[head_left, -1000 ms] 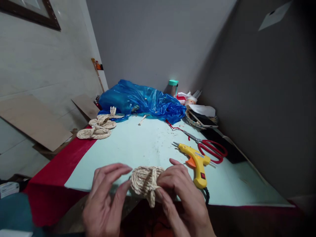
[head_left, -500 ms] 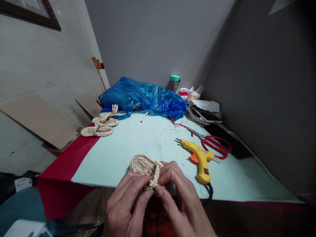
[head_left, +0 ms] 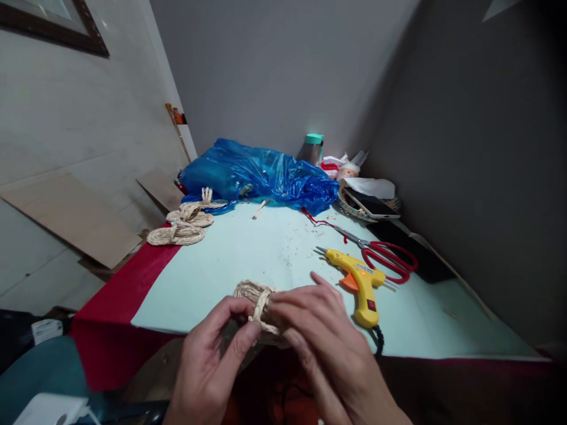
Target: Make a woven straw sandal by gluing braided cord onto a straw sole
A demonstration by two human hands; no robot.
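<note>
A small woven straw piece [head_left: 254,298], pale and braided, is held between both hands over the near edge of the pale green table sheet [head_left: 266,254]. My left hand [head_left: 212,360] pinches its lower left side with thumb and fingers closed. My right hand [head_left: 328,348] covers its right side, fingers wrapped over the braid. A strap of the same straw crosses the piece's top.
A yellow glue gun [head_left: 361,283] lies just right of my hands, red-handled scissors [head_left: 383,257] beyond it. Woven straw sandals [head_left: 183,224] sit at the left edge. A blue plastic bag [head_left: 259,177], a bottle [head_left: 312,149], cups and a phone [head_left: 370,206] crowd the back.
My left hand came in from an open pose and closed on the straw piece. Both hands have turned the piece, so it now lies flatter and lower.
</note>
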